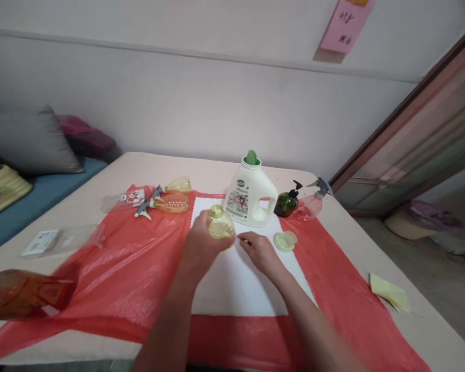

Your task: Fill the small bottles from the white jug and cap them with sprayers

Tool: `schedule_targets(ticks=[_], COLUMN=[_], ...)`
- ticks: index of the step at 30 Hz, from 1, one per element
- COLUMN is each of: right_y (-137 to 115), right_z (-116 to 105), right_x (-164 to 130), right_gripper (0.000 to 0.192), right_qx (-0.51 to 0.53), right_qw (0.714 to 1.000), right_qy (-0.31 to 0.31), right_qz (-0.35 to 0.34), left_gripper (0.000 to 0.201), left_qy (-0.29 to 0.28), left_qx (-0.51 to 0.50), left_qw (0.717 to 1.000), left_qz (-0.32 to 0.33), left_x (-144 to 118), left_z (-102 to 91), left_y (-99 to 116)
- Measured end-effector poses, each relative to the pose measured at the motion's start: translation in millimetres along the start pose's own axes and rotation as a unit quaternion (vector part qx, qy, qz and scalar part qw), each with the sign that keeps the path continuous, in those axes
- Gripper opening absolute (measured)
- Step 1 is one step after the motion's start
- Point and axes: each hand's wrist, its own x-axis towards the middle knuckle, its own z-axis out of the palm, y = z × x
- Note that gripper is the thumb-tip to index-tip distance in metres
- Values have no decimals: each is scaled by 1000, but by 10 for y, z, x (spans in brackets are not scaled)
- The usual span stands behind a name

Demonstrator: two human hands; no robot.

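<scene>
My left hand (202,243) is wrapped round a see-through yellow bottle (221,225), whose open neck points up and has no cap. It is held over a white sheet (240,284). Just right of the bottle, my right hand (260,251) has its fingers pinched together; whatever they hold, if anything, is hidden. Behind both hands stands a white detergent jug (251,194) with a side handle and a green piece in its mouth. A pale green cap (285,241) lies to the right of my right hand.
Right of the jug are a dark green pump bottle (287,202) and a pink spray bottle (312,204). An orange spray bottle (172,203) and a yellow one (179,185) lie left on red plastic sheeting (139,263). A large amber bottle (27,293) lies front left.
</scene>
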Motion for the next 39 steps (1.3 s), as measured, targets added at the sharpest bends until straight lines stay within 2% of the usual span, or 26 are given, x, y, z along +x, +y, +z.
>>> schedule_targets(ticks=[2,4,6,8,11,14,15,16,17,19,20,22,24,29,34,36,39], right_y=[-254,-497,-676,-761,-705,-546,-505,-478,-469,-495,-522,-579,-614,-592,-545,-521,-469], right_z=[195,391,524,530,234,-339,-543,-733,-898,-1135,-1205,-1269,-1270,-1236,-1276,-1277,-1212], right_x=[158,332,473,526,376,13,-121,-249,-365,-541,-599,-665,-688,-728,-823,-857,-849], right_gripper=[27,25,18,16,19,32,30,29,28,21,18,14,13,13,22,24,24], right_qx=[-41,-78,-104,-119,-120,-80,15,104,188,339,382,416,402,335,257,243,267], right_qw=[998,995,991,990,992,992,977,937,886,791,760,730,729,768,757,779,838], right_qy=[-35,-62,-77,-77,-34,82,204,328,420,509,525,540,550,542,599,577,476], right_qz=[-22,-29,-23,-11,17,55,57,55,49,13,-8,-47,-64,-65,-45,-30,-21], left_gripper=[56,57,61,67,63,56,56,57,58,62,64,67,68,69,68,68,67], left_qy=[81,137,153,145,112,42,17,-4,-23,-51,-62,-83,-95,-101,-85,-82,-78], left_qx=[-5,-4,-32,-79,-100,-78,-69,-60,-47,-16,-1,30,60,99,116,122,117], left_qw=[997,991,987,985,988,996,997,998,999,999,998,996,992,986,985,982,978], left_qz=[9,-3,-27,-45,-37,-1,6,8,6,3,6,25,50,83,99,121,151], left_x=[2,14,27,32,11,-35,-54,-73,-94,-137,-158,-199,-235,-284,-275,-276,-301], left_z=[-178,-282,-322,-320,-264,-137,-76,-6,70,231,311,455,567,668,649,647,644], left_y=[53,76,84,87,90,101,108,114,119,117,109,79,42,0,-32,-47,-29])
